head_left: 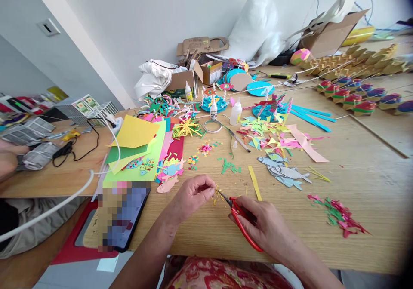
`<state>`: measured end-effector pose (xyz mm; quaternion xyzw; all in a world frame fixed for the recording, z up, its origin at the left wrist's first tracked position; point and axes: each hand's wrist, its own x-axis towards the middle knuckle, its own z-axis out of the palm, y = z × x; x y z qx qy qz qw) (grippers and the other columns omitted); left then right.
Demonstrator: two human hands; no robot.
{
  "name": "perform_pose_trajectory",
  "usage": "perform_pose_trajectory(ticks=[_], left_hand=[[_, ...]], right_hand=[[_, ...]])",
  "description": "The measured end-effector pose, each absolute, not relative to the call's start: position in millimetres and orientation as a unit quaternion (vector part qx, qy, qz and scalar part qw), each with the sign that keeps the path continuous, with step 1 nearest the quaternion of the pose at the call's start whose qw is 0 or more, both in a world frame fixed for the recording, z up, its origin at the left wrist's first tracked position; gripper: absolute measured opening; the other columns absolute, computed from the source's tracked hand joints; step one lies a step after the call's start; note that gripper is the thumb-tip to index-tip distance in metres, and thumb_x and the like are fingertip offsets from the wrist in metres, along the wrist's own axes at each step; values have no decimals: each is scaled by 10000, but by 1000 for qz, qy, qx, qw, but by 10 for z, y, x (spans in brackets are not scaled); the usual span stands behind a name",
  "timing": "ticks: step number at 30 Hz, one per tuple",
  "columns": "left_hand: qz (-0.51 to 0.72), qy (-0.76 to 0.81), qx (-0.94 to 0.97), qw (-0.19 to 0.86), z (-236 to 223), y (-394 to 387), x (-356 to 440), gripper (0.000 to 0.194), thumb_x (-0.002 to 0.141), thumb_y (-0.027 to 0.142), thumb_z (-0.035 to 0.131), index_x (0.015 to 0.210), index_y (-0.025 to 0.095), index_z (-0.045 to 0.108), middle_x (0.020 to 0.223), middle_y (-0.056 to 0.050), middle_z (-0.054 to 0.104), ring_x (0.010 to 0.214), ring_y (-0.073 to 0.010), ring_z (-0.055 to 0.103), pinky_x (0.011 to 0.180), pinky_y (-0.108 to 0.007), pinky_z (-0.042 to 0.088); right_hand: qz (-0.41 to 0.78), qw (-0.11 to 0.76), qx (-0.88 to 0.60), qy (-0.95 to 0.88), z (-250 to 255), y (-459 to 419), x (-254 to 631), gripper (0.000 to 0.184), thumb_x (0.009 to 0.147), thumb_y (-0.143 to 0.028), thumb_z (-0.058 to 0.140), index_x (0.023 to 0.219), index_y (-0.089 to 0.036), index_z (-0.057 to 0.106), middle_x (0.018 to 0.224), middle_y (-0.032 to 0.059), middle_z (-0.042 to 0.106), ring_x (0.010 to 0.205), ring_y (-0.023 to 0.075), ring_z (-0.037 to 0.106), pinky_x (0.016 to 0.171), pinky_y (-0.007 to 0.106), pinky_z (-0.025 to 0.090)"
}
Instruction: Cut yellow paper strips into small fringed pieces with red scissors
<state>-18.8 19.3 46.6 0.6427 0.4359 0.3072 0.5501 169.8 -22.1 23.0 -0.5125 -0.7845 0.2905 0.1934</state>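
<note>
Scissors (242, 228) sit gripped in the right hand (264, 220) near the front edge of the table (371, 254), with bare wood rightward as far as red-and-green scraps (336, 212). Their tips reach the pinched left hand (195, 196) above yellow clippings (217, 202); I cannot tell whether that pinch holds anything.

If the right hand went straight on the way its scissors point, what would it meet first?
Most likely the left hand: the red-handled scissors in the right hand aim their tips at it, seemingly very close, though exact depth is unclear.
</note>
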Motion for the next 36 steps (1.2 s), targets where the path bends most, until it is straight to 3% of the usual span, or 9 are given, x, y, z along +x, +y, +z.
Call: perform_pose_trajectory(ticks=[23,32,36], left_hand=[[297,457,634,549,396,157,-222,93,748,242,486,720,154,498,644,33,437,622,-99,410,588,-197,334],[284,478,685,470,354,161,-284,52,766,183,471,750,159,515,704,17,513,671,-106,489,622,-193,383],[246,500,729,398,355,156,-259,72,756,151,481,731,160,548,718,8,563,698,-120,524,655,-207,393]], right_hand=[[285,177,-514,-789,132,-249,1728,283,866,-344,365,641,-196,450,554,5,537,494,125,478,487,221,299],[382,177,-491,-763,165,-239,1723,274,850,-358,389,638,-192,439,546,-32,470,497,108,412,478,218,288],[470,251,-487,-693,160,-161,1699,222,789,-363,456,648,-191,449,574,-30,469,540,117,439,484,215,326]])
